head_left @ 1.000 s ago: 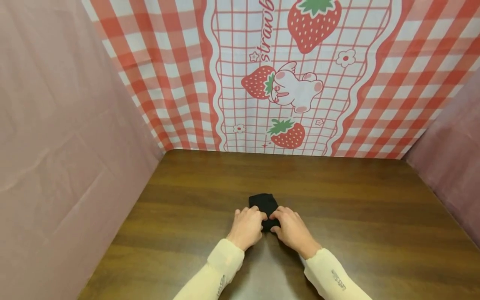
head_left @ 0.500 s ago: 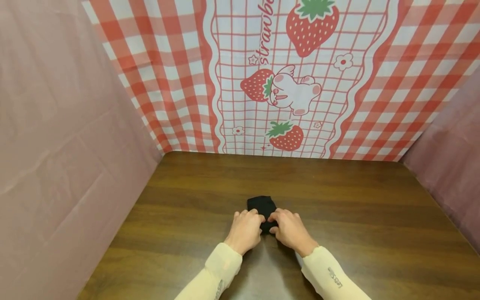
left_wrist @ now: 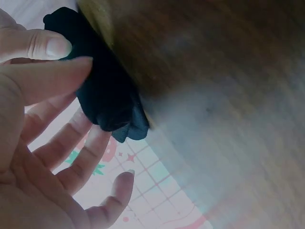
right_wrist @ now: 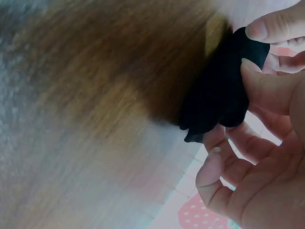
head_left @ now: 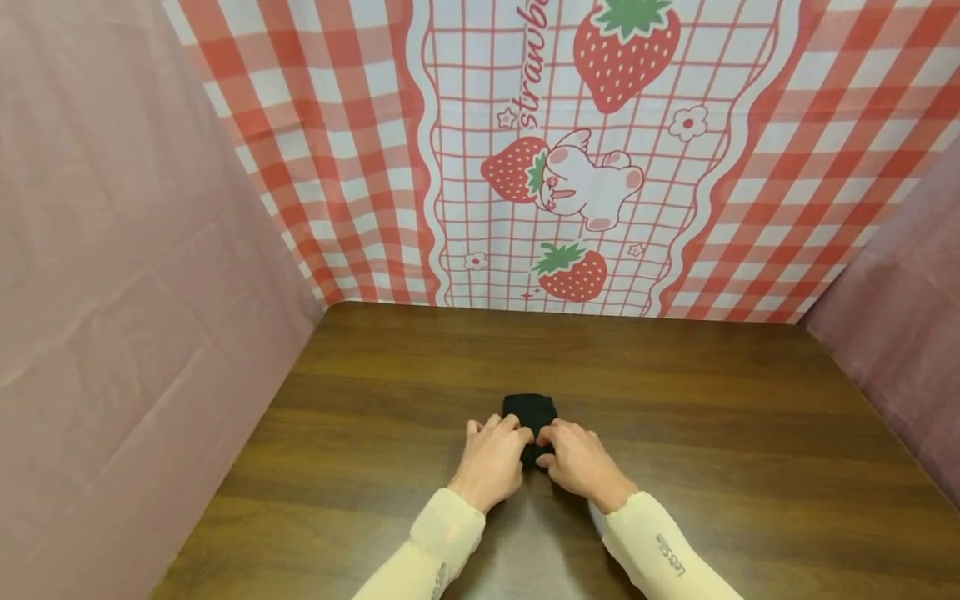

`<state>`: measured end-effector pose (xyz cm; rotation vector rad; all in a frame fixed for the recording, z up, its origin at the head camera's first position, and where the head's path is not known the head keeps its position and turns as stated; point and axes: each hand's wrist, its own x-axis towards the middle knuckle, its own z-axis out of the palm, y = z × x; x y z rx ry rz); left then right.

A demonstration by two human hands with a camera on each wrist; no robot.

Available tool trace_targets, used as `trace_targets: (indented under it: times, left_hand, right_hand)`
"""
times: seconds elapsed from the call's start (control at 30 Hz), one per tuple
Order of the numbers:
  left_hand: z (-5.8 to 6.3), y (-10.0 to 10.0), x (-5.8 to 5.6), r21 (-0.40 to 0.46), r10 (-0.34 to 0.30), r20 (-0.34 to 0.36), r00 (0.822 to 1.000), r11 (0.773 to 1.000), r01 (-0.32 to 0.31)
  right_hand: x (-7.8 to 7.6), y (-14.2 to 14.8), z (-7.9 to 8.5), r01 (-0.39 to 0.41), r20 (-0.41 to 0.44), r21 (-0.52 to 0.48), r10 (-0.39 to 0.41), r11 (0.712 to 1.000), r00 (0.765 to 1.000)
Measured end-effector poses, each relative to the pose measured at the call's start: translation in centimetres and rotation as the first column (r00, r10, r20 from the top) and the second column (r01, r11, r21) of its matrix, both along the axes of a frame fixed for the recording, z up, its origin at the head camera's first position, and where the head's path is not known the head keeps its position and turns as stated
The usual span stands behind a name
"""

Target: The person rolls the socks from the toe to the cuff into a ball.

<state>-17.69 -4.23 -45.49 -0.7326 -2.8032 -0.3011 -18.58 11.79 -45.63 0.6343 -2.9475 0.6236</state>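
A small piece of black cloth (head_left: 529, 407) lies on the table in front of me, folded into a compact bundle. My left hand (head_left: 489, 462) holds its near left side, thumb on the near face and fingers over the far side. On the near right side, my right hand (head_left: 582, 461) grips it the same way, the two thumbs close together. In the left wrist view the black cloth (left_wrist: 102, 83) looks like a thick roll with a loose, thin end sticking out. A ragged loose end of the black cloth (right_wrist: 214, 95) also shows in the right wrist view.
The brown wood-grain table (head_left: 405, 367) reaches back to a red-and-white checked curtain (head_left: 360, 167) printed with strawberries. Pink cloth (head_left: 135, 275) hangs along the left side, and another pink drape (head_left: 900, 317) along the right. Cream sleeves (head_left: 450, 521) cover both forearms.
The far part of the black cloth has shifted slightly right, and its far edge now lies straighter. Both hands keep their hold in nearly the same place.
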Motion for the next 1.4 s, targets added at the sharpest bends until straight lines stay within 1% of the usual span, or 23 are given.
trace_targets:
  times: [0.2,0.43,0.7,0.87,0.97,1.17,1.4]
  left_hand:
    - [-0.2,0.0,-0.1,-0.006,0.012,-0.046,0.999,1.0,-0.012]
    - [-0.3,0.0,-0.2,0.005,0.013,-0.043,0.999,1.0,-0.013]
    - [-0.7,0.0,-0.3,-0.025,0.01,-0.024,1.0,1.0,-0.011]
    - [-0.9,0.0,-0.5,-0.033,0.0,-0.019,1.0,0.999,0.0]
    - [-0.9,0.0,-0.6,-0.028,-0.007,-0.016,1.0,1.0,0.007]
    - [-0.7,0.2,-0.7,-0.005,-0.012,-0.018,1.0,1.0,0.012]
    - [-0.6,0.2,-0.8,-0.017,-0.004,0.015,1.0,1.0,0.004]
  right_hand:
    - [-0.1,-0.2,0.2,0.005,0.04,-0.02,-0.004,1.0,0.999]
    - [-0.1,-0.2,0.3,0.01,0.055,-0.03,-0.009,0.999,0.998]
    - [0.7,-0.5,0.0,-0.001,0.024,0.035,0.0,0.999,1.0]
    - [0.9,-0.5,-0.2,-0.013,-0.019,0.054,0.014,0.998,1.0]
    - [0.9,-0.4,-0.3,-0.012,-0.039,0.063,0.015,0.998,0.999]
    - [0.5,-0.3,0.1,0.005,-0.054,0.06,-0.002,0.998,0.999]
    - [-0.1,-0.1,0.2,-0.026,-0.06,0.047,0.028,0.999,0.998]
